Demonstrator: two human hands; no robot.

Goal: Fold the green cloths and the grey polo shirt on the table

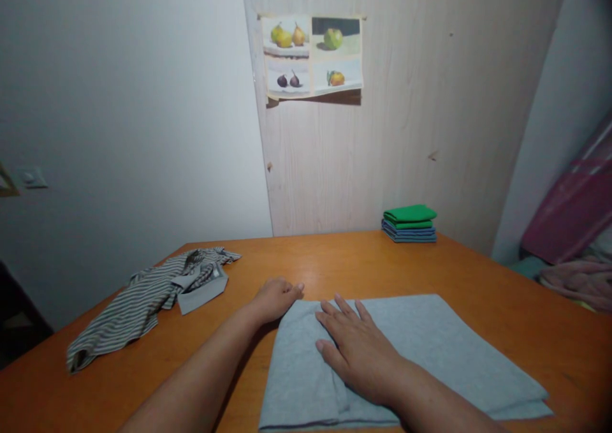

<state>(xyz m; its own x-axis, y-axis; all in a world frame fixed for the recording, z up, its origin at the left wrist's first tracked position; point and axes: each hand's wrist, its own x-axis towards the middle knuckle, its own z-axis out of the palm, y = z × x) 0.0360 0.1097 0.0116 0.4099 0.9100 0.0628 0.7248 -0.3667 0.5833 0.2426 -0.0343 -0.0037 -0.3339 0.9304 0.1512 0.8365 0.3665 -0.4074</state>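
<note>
A folded light grey garment (pixel 406 337) lies flat on the orange-brown table in front of me, its near edges showing layers. My right hand (pixel 356 344) rests palm down on its left part, fingers spread over the cloth. At the garment's far left corner is my left hand (pixel 277 298), with fingers curled closed on the edge; the exact grip is partly hidden. Small wrinkles run through the cloth beside my right hand.
A striped shirt (pixel 129 312) with a grey collar lies crumpled at the table's left. Folded green and blue cloths (pixel 410 224) are stacked at the far right. A fruit picture sheet (pixel 313 57) hangs on the wall. Pink fabric (pixel 568 210) is piled beyond the right edge.
</note>
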